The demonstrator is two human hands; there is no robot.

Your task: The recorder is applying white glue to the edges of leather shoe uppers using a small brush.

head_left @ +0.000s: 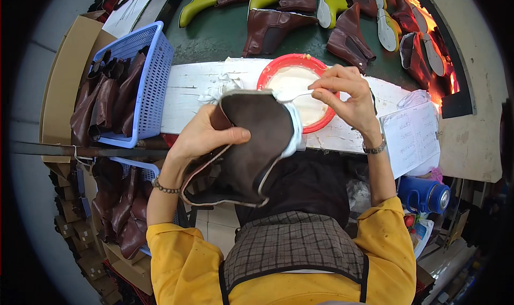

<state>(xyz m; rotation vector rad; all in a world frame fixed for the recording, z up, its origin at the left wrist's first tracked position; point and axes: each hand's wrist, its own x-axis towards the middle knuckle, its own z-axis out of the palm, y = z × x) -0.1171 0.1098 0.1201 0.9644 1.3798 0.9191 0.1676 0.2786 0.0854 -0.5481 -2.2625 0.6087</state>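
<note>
My left hand grips a dark brown boot upper, thumb on its inner face and fingers behind it. A band of pale, whitish material runs along the upper's right edge. Between the thumb and fingers of my right hand is the handle of a small white spoon. The spoon's head meets the top right corner of the upper. Directly behind them stands a red bowl with thick white paste inside, its lower left part hidden by the upper.
Blue plastic baskets at the left hold brown boot uppers. Several brown uppers on green lasts stand along the dark green conveyor. Handwritten sheets and a blue flask are at the right. A crumpled white cloth lies on the white board.
</note>
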